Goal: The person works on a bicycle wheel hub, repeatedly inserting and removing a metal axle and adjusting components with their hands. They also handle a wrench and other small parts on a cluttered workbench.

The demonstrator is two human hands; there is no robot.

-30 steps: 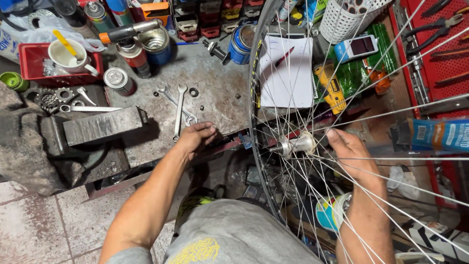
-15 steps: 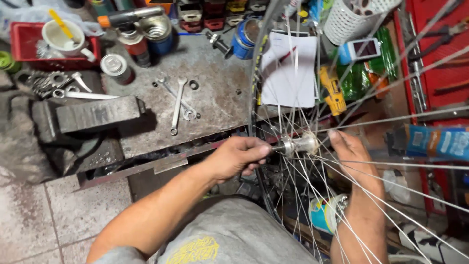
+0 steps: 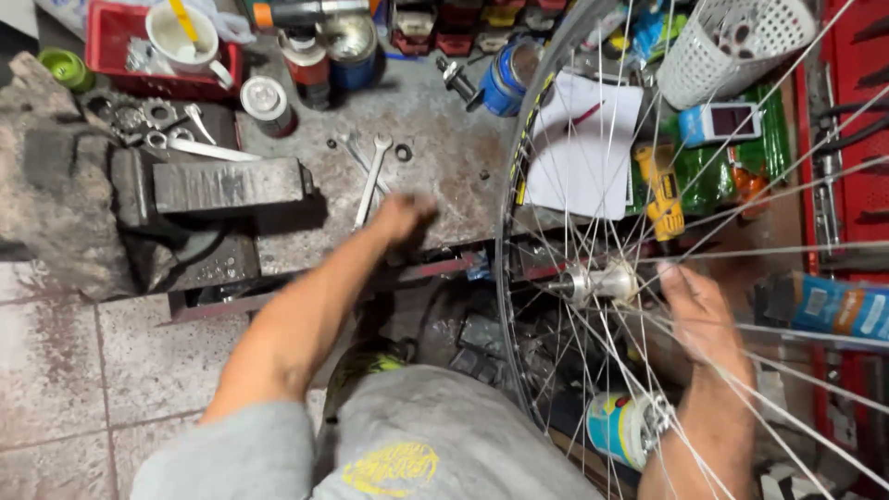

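Standing upright, spoked bicycle wheel (image 3: 593,278), silver hub (image 3: 602,281), dark rim

Silver hub (image 3: 600,281); red tray (image 3: 106,42); white basket (image 3: 741,46).

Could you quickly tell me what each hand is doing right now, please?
Left hand: over the wrenches, blurred; grip cannot be told.
Right hand: at the wheel hub.

Shiny metal hub (image 3: 602,281), spokes (image 3: 593,167).
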